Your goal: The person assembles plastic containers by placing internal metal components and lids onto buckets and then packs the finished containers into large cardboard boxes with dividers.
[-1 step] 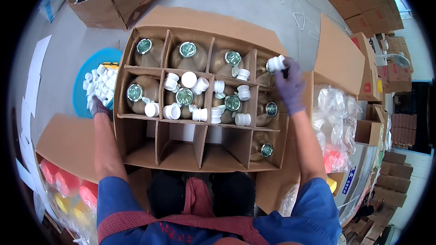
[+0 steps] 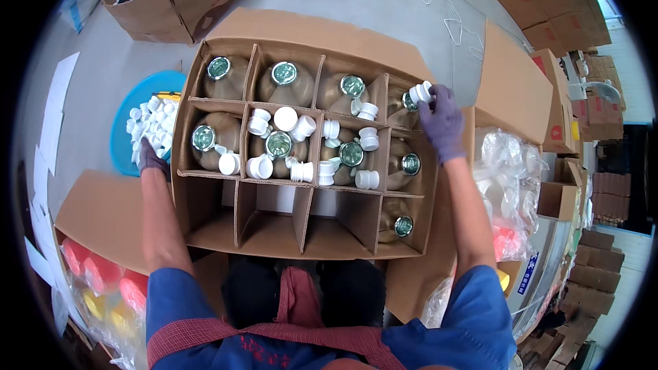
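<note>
My right hand (image 2: 442, 123), in a grey-purple glove, pinches a white ribbed plastic stopper (image 2: 420, 92) over the far-right compartment. That stopper is tilted, right beside the green-rimmed mouth of a glass bottle (image 2: 409, 101). My left hand (image 2: 152, 157), also gloved, is at the near edge of a blue basin (image 2: 122, 144) full of small white caps (image 2: 152, 123); its fingertips are partly hidden among them. Between my hands stands an open divided carton (image 2: 274, 250) with several wide glass bottles. More white stoppers (image 2: 301, 173) lie around the bottle necks in the middle row.
A large carton of white pieces (image 2: 171, 17) stands at the far left. Clear plastic bags (image 2: 507, 164) lie on the right, next to an open box flap (image 2: 514, 89). Pink and yellow bagged items (image 2: 110, 281) are at the near left. Stacked cartons (image 2: 548, 0) rise at the far right.
My right hand and its stopper have shifted very slightly right and away from me. My left hand has barely moved at the basin.
</note>
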Motion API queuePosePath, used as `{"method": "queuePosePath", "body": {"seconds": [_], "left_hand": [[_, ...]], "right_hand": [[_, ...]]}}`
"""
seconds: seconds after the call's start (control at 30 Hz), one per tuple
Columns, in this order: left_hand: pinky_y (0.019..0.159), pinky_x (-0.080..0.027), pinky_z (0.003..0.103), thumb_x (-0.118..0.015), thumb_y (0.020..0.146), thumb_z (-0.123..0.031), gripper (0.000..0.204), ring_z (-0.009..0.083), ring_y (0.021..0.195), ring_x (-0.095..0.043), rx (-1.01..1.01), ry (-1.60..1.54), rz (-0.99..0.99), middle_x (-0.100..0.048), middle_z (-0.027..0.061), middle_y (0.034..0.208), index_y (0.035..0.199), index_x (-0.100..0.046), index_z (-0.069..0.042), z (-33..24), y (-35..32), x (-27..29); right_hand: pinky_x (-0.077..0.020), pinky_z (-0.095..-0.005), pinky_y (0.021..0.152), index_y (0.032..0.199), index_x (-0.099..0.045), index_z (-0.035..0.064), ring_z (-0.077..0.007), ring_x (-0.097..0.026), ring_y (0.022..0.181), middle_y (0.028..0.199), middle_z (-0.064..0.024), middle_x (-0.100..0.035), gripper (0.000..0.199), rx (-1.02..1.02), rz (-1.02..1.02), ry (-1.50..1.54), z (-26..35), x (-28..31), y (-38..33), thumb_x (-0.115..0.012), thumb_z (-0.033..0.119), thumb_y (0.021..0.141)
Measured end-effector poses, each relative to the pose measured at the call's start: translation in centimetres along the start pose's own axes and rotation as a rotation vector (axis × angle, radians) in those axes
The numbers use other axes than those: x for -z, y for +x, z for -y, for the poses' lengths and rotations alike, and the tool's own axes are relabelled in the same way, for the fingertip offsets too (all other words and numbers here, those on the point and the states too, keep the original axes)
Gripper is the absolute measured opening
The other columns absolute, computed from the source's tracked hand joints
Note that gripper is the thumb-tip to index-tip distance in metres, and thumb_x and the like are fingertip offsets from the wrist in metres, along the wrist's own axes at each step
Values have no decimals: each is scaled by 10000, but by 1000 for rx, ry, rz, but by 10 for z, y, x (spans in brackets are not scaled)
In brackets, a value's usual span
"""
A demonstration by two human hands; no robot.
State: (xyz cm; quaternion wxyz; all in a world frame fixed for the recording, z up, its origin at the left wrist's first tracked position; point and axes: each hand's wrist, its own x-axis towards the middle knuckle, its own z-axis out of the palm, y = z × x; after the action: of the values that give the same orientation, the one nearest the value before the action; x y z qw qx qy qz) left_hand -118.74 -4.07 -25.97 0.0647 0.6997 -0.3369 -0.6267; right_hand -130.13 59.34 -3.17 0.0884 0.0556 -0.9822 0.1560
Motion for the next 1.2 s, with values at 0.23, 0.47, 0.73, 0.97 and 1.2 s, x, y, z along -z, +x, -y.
{"method": "queuePosePath", "body": {"seconds": [0.23,0.47,0.73,0.97,1.2], "left_hand": [[937,-471,342,-586,936,-209,400,213,1116,-583,-1564,629,611,-609,141,1222,1300,-551,-46,22,-261,-42],[726,-545,414,-688,821,-244,386,340,949,-613,-1952,1170,781,-543,191,1109,1146,-565,-77,116,-302,-99],[860,-516,434,-568,917,-304,399,321,1070,-571,-1800,1630,338,-554,175,1157,1216,-524,-43,66,-291,-197],[940,-464,425,-589,899,-321,463,319,1048,-589,-2538,1200,504,-592,127,1168,1270,-526,-53,57,-295,-184],[796,-459,373,-608,840,-173,252,247,960,-587,-2254,2140,598,-610,62,1014,1086,-652,-144,77,-276,-96]], "right_hand": [[-478,-456,934,1264,-496,36,-376,-582,1136,1265,-208,-580,627,-83,500,-211,-18,-25,57,-615,489,847],[-492,-448,933,1306,-468,34,-319,-628,1112,1227,-203,-606,783,-51,434,-349,-13,-43,25,-661,587,785],[-399,-457,1019,1255,-540,19,-310,-528,1201,1251,-176,-556,728,136,179,-415,-17,-53,30,-687,528,757],[-233,-563,1092,1072,-716,91,-281,-448,1257,1149,-100,-629,556,608,309,-558,45,-79,28,-559,578,852],[-423,-436,1009,1148,-630,34,-350,-541,1178,1187,-190,-586,506,352,387,-48,57,-70,35,-695,381,786]]}}
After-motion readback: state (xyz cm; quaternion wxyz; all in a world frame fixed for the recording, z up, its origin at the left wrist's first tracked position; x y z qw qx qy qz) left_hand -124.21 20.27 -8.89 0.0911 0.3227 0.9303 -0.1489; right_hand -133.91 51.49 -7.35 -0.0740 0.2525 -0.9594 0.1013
